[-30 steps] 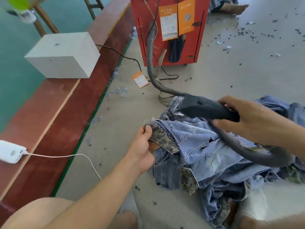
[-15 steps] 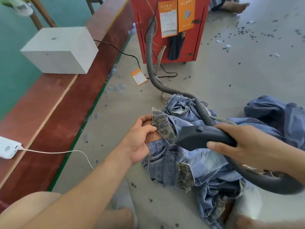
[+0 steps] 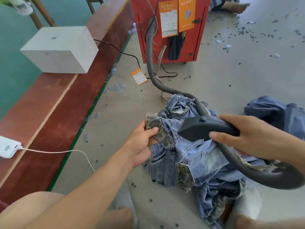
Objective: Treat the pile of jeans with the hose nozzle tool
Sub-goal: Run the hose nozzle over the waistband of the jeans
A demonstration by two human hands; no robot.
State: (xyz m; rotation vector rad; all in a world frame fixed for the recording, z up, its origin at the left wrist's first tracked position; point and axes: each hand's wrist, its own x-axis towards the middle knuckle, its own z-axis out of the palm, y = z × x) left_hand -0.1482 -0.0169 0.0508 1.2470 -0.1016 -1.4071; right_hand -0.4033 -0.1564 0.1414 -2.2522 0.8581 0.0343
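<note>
At the far left a white device (image 3: 7,148) is lying on the red-brown ledge (image 3: 49,123), its cable (image 3: 66,152) trailing onto the grey floor (image 3: 115,129), and a pale block (image 3: 59,50) is sitting further back on the same ledge. Moving right, the left hand (image 3: 142,144) is pinching a patterned flap (image 3: 158,133) of the jeans pile (image 3: 189,159), thumb on top, holding it up off the denim. The pile is lying on the floor at centre right, near the person's knees. Just right of that flap the nozzle tool (image 3: 206,129) is pointing its mouth leftward at the held edge (its long axis is running left to right, tilting slightly down), with the right hand (image 3: 250,138) wrapping its fingers round the handle. The nozzle is sitting closer to the flap than to anything else, so only a short leftward reach seems needed. The hose (image 3: 151,63) is crossing over the pile's far side from the red machine (image 3: 168,28) and looping behind the right wrist; it may be the one thing limiting sweep. Open floor is lying left and beyond.
</note>
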